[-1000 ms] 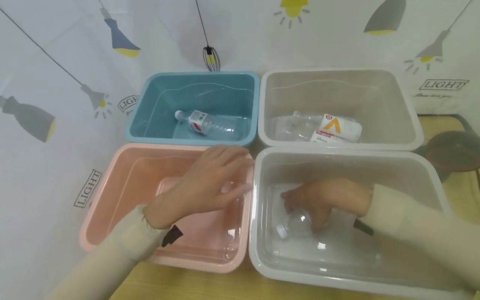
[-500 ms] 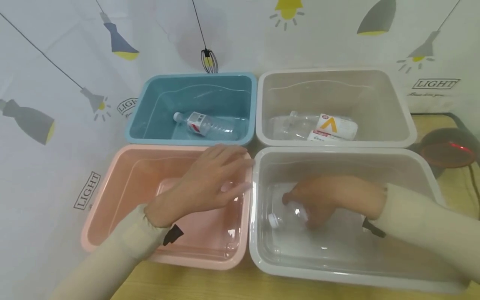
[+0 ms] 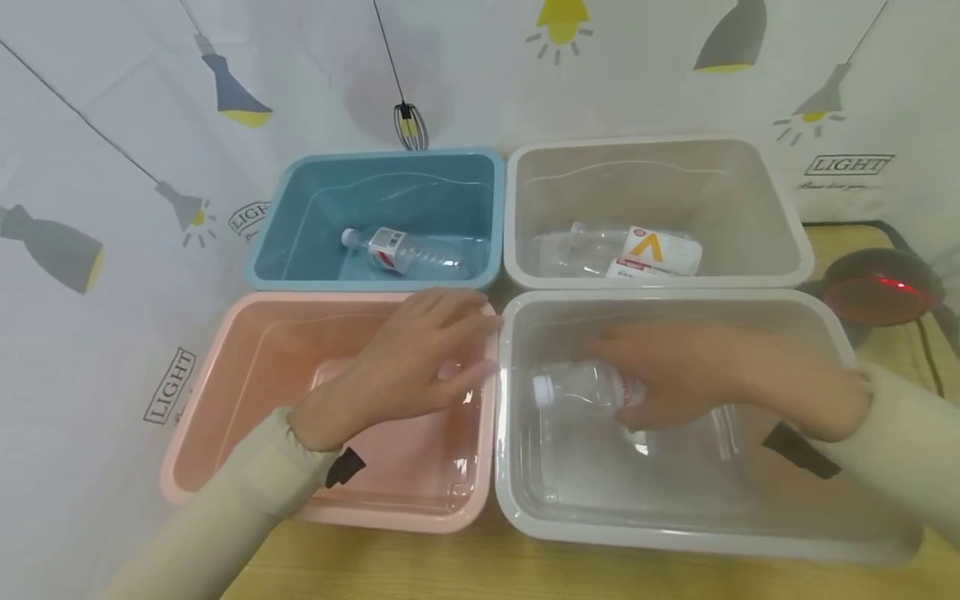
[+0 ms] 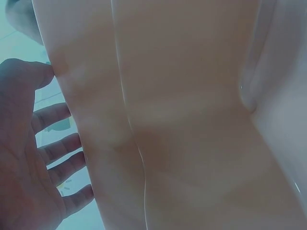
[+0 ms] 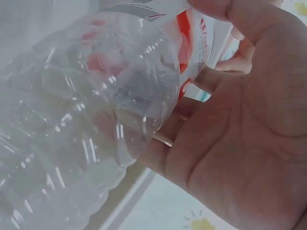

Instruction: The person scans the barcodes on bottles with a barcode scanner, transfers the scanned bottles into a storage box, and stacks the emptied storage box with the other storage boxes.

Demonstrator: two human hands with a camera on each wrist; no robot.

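Observation:
My right hand [image 3: 675,371], blurred, grips a clear plastic bottle [image 3: 581,385] inside the front right grey bin [image 3: 652,542]. The bottle's white cap points left. In the right wrist view my thumb and fingers curl round its red and white label, and the ribbed clear body [image 5: 72,134] sticks out beyond the hand. My left hand [image 3: 408,358] lies over the pink bin [image 3: 345,517], fingers loosely extended. Its fingertips touch that bin's rim at the right side; the left wrist view shows them against the pink wall [image 4: 182,96].
Behind stands a blue bin [image 3: 378,285] with a labelled clear bottle [image 3: 405,252] lying in it. A beige bin [image 3: 660,282] holds a clear bottle [image 3: 585,250] and white packages [image 3: 663,250]. A dark round device [image 3: 877,287] with a red glow is at the right.
My right hand has lifted the bottle upward within the grey bin, and its label now shows. My left hand has stayed on the pink bin's rim. The camera view has shifted slightly.

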